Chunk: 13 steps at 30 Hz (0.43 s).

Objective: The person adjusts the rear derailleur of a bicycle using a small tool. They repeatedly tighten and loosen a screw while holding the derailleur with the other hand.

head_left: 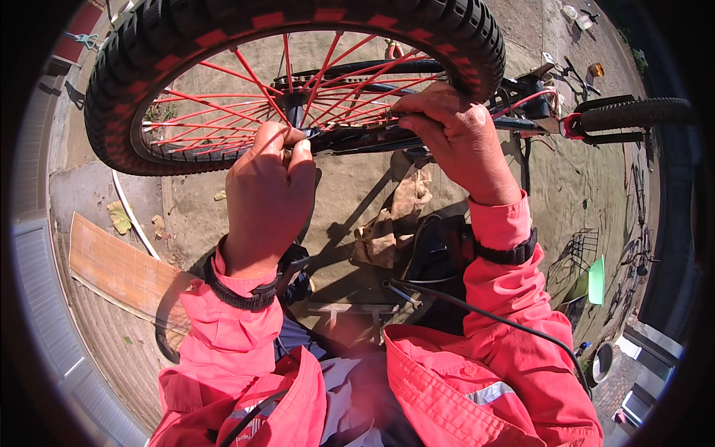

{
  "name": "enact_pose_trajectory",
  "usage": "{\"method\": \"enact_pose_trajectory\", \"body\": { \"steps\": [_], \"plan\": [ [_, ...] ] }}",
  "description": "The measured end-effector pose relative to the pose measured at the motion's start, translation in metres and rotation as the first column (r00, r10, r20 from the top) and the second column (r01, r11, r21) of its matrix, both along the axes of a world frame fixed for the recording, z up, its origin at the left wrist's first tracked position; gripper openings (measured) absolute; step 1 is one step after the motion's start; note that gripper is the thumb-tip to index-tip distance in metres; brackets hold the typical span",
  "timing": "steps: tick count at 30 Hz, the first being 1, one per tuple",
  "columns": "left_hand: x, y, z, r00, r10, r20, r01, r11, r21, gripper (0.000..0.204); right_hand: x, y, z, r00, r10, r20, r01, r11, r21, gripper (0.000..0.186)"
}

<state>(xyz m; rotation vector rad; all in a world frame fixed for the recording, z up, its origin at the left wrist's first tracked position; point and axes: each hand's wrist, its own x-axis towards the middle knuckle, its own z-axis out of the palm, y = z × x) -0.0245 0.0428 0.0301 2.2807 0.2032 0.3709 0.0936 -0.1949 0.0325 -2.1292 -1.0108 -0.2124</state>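
Observation:
A bicycle wheel (pixel 294 21) with a knobby black tyre, red-patterned sidewall and red spokes fills the top. It is mounted in a black bicycle frame (pixel 357 139), which runs off to the right. My left hand (pixel 269 186) is closed in a pinch beside the wheel's hub (pixel 296 104), at the end of a frame tube; its fingers hide whatever small part they hold. My right hand (pixel 463 141) lies farther right along the frame, its thumb and fingers closed on the black tube near the tyre. A chain passes behind the spokes.
The bicycle's other wheel (pixel 633 114) is at the far right. Crumpled brown paper (pixel 387 231) and a metal tool (pixel 403 293) lie below my hands. An orange-brown board (pixel 123 264) rests at left, a green piece (pixel 596 280) at right. A black cable (pixel 491 316) crosses my right sleeve.

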Motion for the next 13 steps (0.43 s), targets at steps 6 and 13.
{"method": "enact_pose_trajectory", "body": {
  "steps": [6, 13],
  "plan": [
    [-0.0008, -0.0009, 0.0052, 0.997, 0.039, -0.06, -0.043, 0.997, -0.068, 0.007, -0.0004, 0.0006, 0.0014, 1.0, -0.009, -0.005, 0.009, 1.0, -0.02, 0.021],
    [-0.0033, -0.0039, 0.0088, 0.994, 0.039, -0.099, -0.075, 0.922, -0.38, 0.008, -0.0018, 0.0018, -0.0009, 0.999, -0.019, 0.026, 0.02, 0.999, -0.036, 0.022]
  ]
}}
